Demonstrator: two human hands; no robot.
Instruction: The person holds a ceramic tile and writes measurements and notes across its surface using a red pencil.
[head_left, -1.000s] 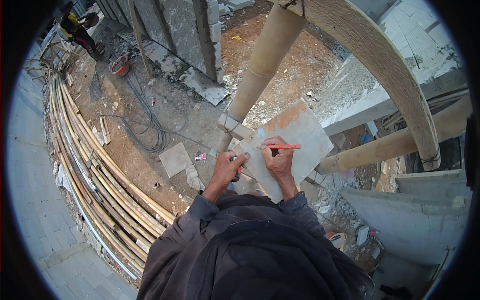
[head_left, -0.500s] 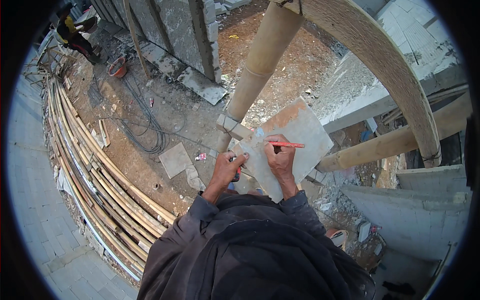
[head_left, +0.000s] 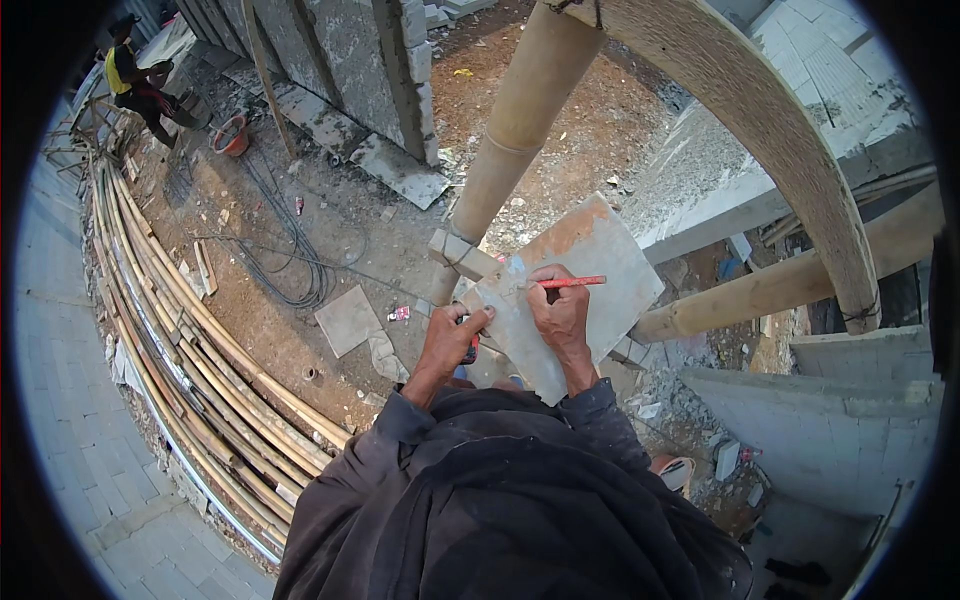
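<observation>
A pale grey board [head_left: 610,285], stained orange-brown along its far edge, lies before me at bench height. My right hand [head_left: 563,318] rests on it, fingers pinched round a red pencil [head_left: 575,282] whose back end points right. The pencil's tip is at the board's surface, near a light-blue smudge. Beside the board's left corner, my left hand [head_left: 447,340] is closed on a red-and-black tape measure [head_left: 470,352], mostly hidden by the palm. Its thumb reaches the board's edge.
Thick bamboo poles [head_left: 520,125] and a curved wooden beam [head_left: 760,100] rise ahead and right. Long bamboo poles [head_left: 215,385] lie at left near coiled cable [head_left: 300,270]. A square tile [head_left: 348,320] lies on the ground. A co-worker [head_left: 135,85] stands far left by an orange bucket [head_left: 231,136].
The co-worker at far left has straightened up and turned somewhat. My two hands, the pencil and the board stay nearly in place.
</observation>
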